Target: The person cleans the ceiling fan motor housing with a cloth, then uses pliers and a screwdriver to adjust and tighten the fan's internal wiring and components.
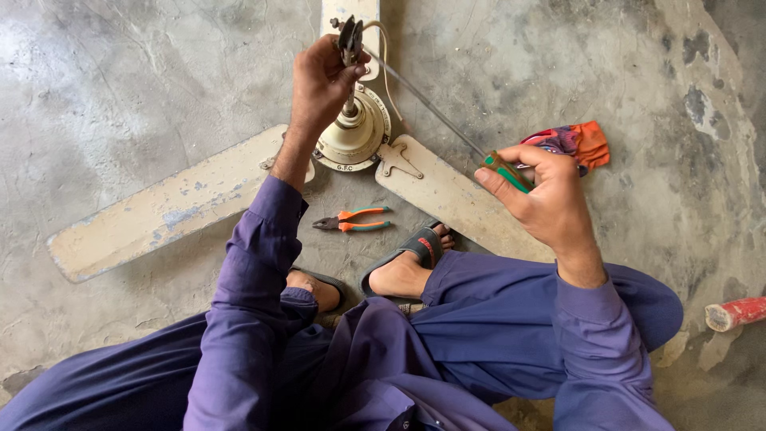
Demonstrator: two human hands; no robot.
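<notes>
While the cream ceiling fan lies flat on the concrete floor, the left hand pinches its upright rod's top fitting. Right hand grips a green-handled screwdriver, tip at that fitting. Orange-handled pliers lie near.

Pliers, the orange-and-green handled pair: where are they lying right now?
In the head view the pliers lie on the concrete floor near centre, just below the ceiling fan's motor hub, between its two lower blades and ahead of the person's sandalled foot.
</notes>
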